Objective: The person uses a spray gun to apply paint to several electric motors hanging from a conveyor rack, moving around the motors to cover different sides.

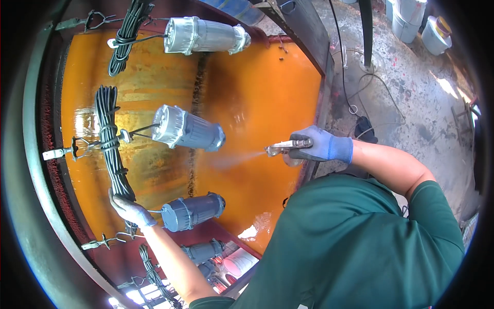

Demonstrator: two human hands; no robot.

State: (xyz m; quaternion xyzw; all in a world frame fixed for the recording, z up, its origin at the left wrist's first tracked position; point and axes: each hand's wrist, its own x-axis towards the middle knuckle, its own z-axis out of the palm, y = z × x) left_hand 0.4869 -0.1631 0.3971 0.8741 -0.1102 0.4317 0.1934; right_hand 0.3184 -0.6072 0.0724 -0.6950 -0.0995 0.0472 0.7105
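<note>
My right hand (320, 144), in a blue-grey glove, is closed around a metal spray gun (280, 148). A pale mist (236, 160) streams left from its nozzle toward the middle motor-like cylinder (188, 129), whose body is grey with a lighter silver flanged end. My left hand (131, 210), also gloved, is wrapped around the lower end of a bundle of black cable (110, 139). This bundle hangs beside the middle cylinder and is tied to it by a short lead. Just right of my left hand is a darker blue-grey cylinder (190, 211).
A silver cylinder (206, 35) hangs at the top beside another cable coil (128, 36). Behind them stands an orange-coated panel (257, 98) in a dark metal frame (31, 134). Hoses (378, 85) cross the concrete floor; buckets (406, 23) stand at upper right.
</note>
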